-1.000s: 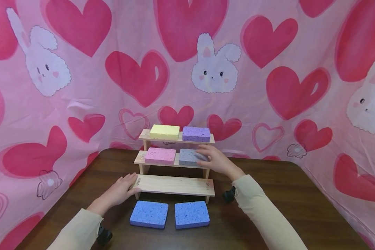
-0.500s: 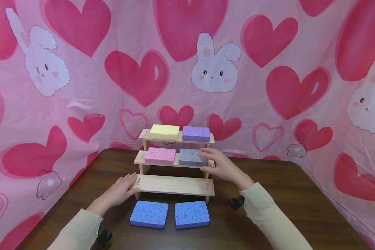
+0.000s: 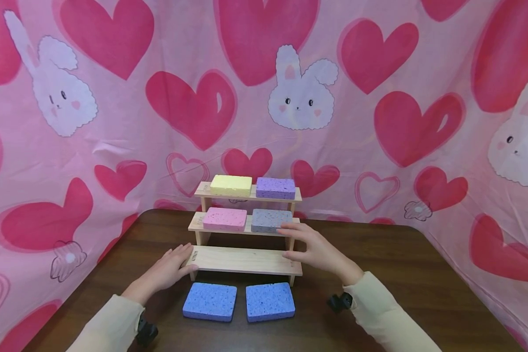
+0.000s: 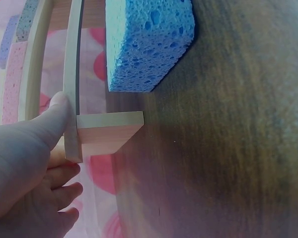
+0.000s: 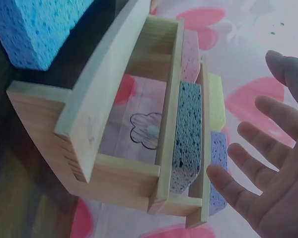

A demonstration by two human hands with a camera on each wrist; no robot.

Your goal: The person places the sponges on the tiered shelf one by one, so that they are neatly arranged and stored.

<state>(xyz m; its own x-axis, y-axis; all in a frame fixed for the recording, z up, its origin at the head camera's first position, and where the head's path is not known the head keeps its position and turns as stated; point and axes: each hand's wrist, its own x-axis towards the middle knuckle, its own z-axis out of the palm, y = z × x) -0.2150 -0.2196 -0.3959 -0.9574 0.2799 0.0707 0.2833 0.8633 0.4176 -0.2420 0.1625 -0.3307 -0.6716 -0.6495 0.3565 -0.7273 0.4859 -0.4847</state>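
A three-tier wooden stand (image 3: 246,260) is on the table. My left hand (image 3: 165,270) grips the left end of its lowest tier; in the left wrist view the thumb (image 4: 58,106) lies against the board's edge, with fingers curled beside the end. Open and holding nothing, my right hand (image 3: 319,249) hovers at the stand's right side, fingertips overlapping the corner of a grey sponge (image 3: 270,220) on the middle tier. Beside that sits a pink sponge (image 3: 224,218). Yellow (image 3: 231,185) and purple (image 3: 275,188) sponges are on the top tier.
Two blue sponges, a left one (image 3: 209,301) and a right one (image 3: 270,301), lie flat on the dark wooden table (image 3: 400,288) before the stand. A pink cloth (image 3: 255,132) with hearts and rabbits hangs behind and at the sides.
My right hand has drawn back from the grey sponge, moving right and down toward me. The left hand stays on the stand, and the sponges keep their places.
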